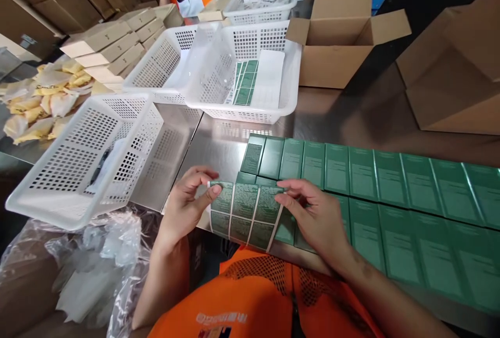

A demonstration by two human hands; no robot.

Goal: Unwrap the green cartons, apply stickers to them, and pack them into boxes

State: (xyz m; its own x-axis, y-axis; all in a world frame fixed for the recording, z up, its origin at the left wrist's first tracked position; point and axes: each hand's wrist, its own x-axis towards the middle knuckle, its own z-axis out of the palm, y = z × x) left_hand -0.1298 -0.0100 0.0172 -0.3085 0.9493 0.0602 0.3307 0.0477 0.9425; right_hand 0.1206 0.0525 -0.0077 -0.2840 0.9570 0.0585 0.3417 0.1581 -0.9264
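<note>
An orange vest (pixel 258 301) sits lowest; above it, left hand (pixel 187 205) and right hand (pixel 312 218) each pinch an edge of a green label sheet (pixel 246 213) over the boxes (pixel 390 197) on the table (pixel 219 145)

A shiny metal table (pixel 328 119) holds rows of green boxes (pixel 390 182), white baskets (pixel 250 93) and cardboard boxes (pixel 339 41).

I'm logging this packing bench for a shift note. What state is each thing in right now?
Label sheet: held at both edges, over the boxes.
Left hand: pinching the sheet's left edge.
Right hand: gripping the sheet's right edge.
Green boxes: closed, lying flat in rows.
Near basket: tilted.
Far basket: holds label sheets.
Carton: open.
</note>
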